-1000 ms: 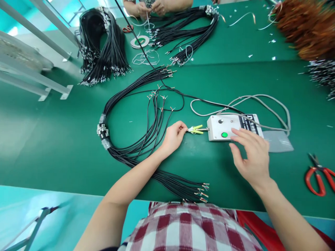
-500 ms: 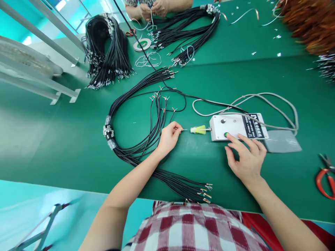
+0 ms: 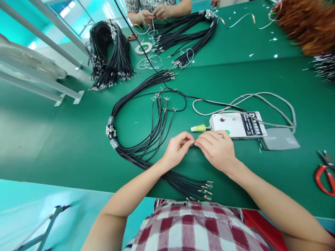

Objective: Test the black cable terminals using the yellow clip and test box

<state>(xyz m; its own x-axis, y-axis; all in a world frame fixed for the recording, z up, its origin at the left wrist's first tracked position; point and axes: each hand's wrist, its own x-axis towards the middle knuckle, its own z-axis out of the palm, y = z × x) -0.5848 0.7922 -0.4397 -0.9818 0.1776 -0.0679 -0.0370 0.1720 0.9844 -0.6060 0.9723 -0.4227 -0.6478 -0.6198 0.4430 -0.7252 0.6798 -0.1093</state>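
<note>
My left hand (image 3: 178,148) is closed in a pinch on a cable end, just in front of the yellow-green tip (image 3: 199,128) of a white box (image 3: 237,125). My right hand (image 3: 217,148) meets it fingertip to fingertip, its fingers pressed together; what they pinch is too small to make out. A green button (image 3: 227,132) shows on the box beside my right hand. Left of my hands a bundle of black cables (image 3: 131,153) curves over the green table (image 3: 78,139), with stripped, splayed wire ends (image 3: 206,190) near the front edge.
Another cable bundle (image 3: 111,52) lies at the back left, beside metal frame bars (image 3: 52,80). Across the table are a person's hands (image 3: 154,14), more cables (image 3: 183,35) and a tape roll (image 3: 143,48). Red-handled pliers (image 3: 324,177) and a grey pedal (image 3: 280,138) lie to the right.
My right hand has left the green button and moved left to meet my left hand. My left hand has shifted slightly right and toward me, away from the yellow-green tip's line.
</note>
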